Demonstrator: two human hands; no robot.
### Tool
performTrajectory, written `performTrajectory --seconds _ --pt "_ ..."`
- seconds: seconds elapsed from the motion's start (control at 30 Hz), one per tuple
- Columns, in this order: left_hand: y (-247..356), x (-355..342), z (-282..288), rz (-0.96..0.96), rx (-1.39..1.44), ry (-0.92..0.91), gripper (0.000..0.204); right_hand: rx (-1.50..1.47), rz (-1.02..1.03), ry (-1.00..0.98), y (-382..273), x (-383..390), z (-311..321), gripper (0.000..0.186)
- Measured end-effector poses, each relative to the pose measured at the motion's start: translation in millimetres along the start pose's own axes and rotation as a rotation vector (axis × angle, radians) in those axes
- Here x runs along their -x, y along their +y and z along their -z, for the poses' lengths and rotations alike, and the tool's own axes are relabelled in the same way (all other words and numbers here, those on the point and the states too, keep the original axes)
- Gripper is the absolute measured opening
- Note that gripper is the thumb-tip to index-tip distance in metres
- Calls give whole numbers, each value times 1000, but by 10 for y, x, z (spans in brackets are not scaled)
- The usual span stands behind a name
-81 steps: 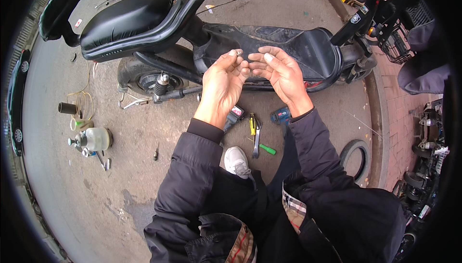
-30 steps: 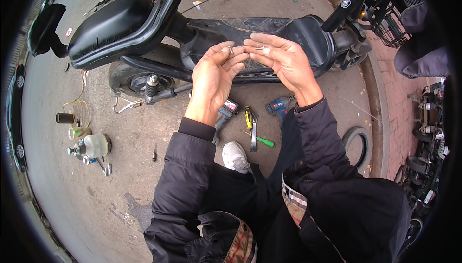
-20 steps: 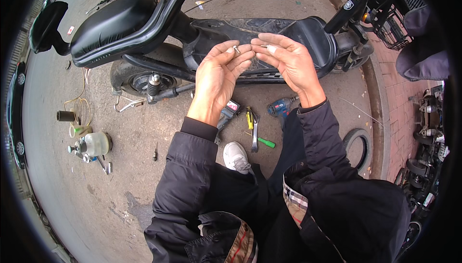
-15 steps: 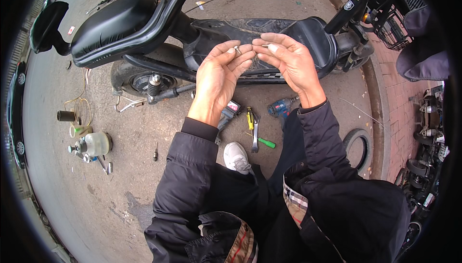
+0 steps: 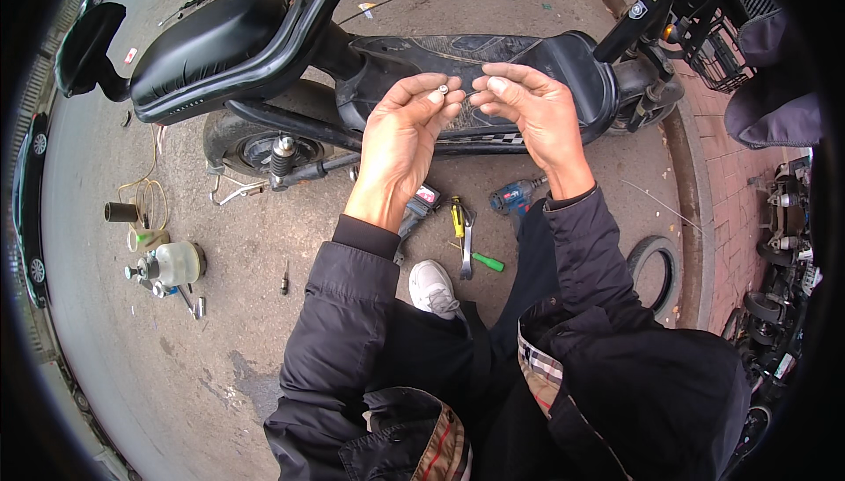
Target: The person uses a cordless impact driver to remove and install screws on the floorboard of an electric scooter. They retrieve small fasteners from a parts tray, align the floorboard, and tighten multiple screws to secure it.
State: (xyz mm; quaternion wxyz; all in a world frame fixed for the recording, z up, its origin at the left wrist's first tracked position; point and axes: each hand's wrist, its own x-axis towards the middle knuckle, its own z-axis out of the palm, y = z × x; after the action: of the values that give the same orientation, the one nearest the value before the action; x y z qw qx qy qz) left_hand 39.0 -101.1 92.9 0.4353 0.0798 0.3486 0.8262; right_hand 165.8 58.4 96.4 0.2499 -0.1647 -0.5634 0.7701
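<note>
"Fingers (image 5: pixel 425 109)?"
"Left hand (image 5: pixel 393 138) pinches small metal fastener (image 5: pixel 443 89), nearly closed around it; right hand (image 5: pixel 543 124) curled just beside, hold unclear. Scooter footboard (image 5: pixel 568 76) beyond."
"Step?"
"Probably checking the fastener; next likely needs steady grip."

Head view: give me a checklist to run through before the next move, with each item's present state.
1. Small metal part gripped: ok, pinched at the fingertips of the left hand.
2. Right hand holding its own piece: cannot tell; something thin shows at its fingertips, too small to identify.
3. Both hands in view: ok, close together in front of the scooter footboard.
4. Loose tools away from the foot: not ok; the yellow-handled tool and green-handled tool lie near the white shoe.
5. Blue power tool nearby: ok, beside the right leg.
</note>
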Motion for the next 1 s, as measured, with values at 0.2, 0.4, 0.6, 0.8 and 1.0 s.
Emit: performTrajectory --seconds 0.2,0.4,0.6,0.8,1.0 --pt "-21 -9 10 -23 29 -64 20 96 107 -59 3 18 -35 31" --pt "-16 -4 0 -21 37 -66 21 86 158 -46 -3 30 -58 33" --pt "-6 0 -13 -15 43 -71 22 93 200 -53 18 39 -76 27" --pt "-18 -4 -20 -14 45 -58 22 90 236 -74 24 51 -71 19" --pt "-16 2 -28 -17 52 -59 23 90 253 -71 29 59 -83 18"
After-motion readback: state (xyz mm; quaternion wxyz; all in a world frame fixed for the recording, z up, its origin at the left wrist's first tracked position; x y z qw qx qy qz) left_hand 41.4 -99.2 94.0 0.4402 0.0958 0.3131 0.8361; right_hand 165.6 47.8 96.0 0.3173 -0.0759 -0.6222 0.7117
